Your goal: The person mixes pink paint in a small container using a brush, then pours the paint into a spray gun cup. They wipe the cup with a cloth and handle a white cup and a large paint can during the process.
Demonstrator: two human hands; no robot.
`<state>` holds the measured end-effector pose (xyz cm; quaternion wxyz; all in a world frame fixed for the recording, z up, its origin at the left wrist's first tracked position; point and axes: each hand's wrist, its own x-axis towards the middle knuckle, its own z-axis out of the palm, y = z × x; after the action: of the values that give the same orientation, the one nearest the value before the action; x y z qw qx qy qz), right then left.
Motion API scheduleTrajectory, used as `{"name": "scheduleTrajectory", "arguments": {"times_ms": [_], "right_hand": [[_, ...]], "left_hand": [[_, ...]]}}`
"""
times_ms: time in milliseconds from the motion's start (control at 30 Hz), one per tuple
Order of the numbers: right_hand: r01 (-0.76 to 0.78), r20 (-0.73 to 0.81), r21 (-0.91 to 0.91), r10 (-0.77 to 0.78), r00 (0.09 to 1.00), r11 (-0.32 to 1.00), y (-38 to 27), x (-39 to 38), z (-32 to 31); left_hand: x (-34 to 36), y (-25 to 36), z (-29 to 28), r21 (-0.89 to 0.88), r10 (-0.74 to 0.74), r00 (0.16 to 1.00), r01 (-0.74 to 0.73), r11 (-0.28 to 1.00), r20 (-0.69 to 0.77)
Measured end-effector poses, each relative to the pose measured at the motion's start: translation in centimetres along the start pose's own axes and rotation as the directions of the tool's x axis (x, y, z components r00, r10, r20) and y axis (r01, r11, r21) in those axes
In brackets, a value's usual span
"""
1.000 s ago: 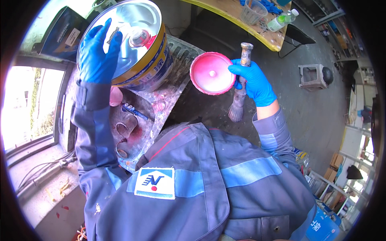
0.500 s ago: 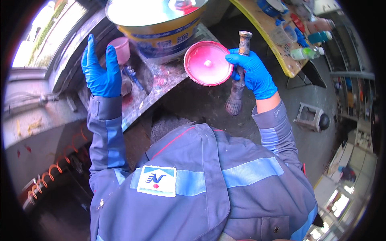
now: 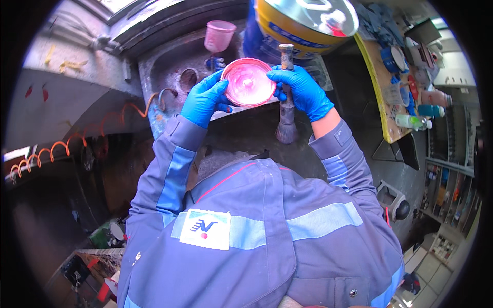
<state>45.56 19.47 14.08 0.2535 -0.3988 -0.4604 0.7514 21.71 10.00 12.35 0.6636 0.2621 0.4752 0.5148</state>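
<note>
Both hands wear blue gloves. My left hand [image 3: 205,96] pinches the left rim of a round, pink-stained lid [image 3: 249,82] with a small knob at its centre. On the opposite rim, the thumb of my right hand [image 3: 303,91] grips the same lid. A paint-stained brush [image 3: 286,110] is also held in my right hand, its handle end up and its dark bristles hanging down. Behind the lid, a blue tool [image 3: 214,63] is partly hidden on the stained bench. A pink translucent cup [image 3: 220,36] stands beyond it.
A large yellow and blue metal can [image 3: 303,25] stands on the stained bench [image 3: 162,64]. To the right, a yellow-edged table [image 3: 377,87] carries bottles, cups and blue cloths. An orange coiled hose [image 3: 77,141] hangs at left. A small stool [image 3: 393,200] is at lower right.
My left hand has come across from the open and closed onto the lid's rim. The lid and brush shifted slightly left in my right hand. The view has turned, so the can appears further right.
</note>
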Motion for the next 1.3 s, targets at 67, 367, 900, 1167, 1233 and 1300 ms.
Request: {"name": "scheduleTrajectory", "arguments": {"times_ms": [67,367,900,1167,1233,1300], "right_hand": [[-0.026,0.014,-0.037,0.026,1.000,0.999,0.4,1.7,2.1],[0.256,-0.042,-0.549,-0.332,0.942,0.795,-3.4,5.2,8.5],[0.629,0.471,-0.630,-0.419,0.776,0.456,0.9,16.8,16.4],[0.537,0.461,-0.696,-0.275,0.843,0.477,2.0,18.7,15.5],[0.510,0.462,-0.696,-0.228,0.857,0.506,2.0,19.7,15.8],[0.567,0.531,-0.690,-0.217,0.819,0.449,2.0,20.9,16.1]], "left_hand": [[-0.6,0.3,-2.2,0.019,0.040,0.998,-0.039,0.999,-0.055],[-0.7,0.1,-14.1,0.109,0.099,0.945,-0.069,0.992,-0.311],[8.2,-5.9,-21.9,0.061,0.162,0.920,-0.150,0.987,-0.358],[10.4,-7.3,-22.0,-0.076,0.119,0.805,-0.199,0.977,-0.581],[10.2,-7.4,-22.3,-0.067,0.101,0.798,-0.174,0.982,-0.594],[9.9,-7.6,-22.7,-0.016,0.093,0.804,-0.127,0.992,-0.587]]}}
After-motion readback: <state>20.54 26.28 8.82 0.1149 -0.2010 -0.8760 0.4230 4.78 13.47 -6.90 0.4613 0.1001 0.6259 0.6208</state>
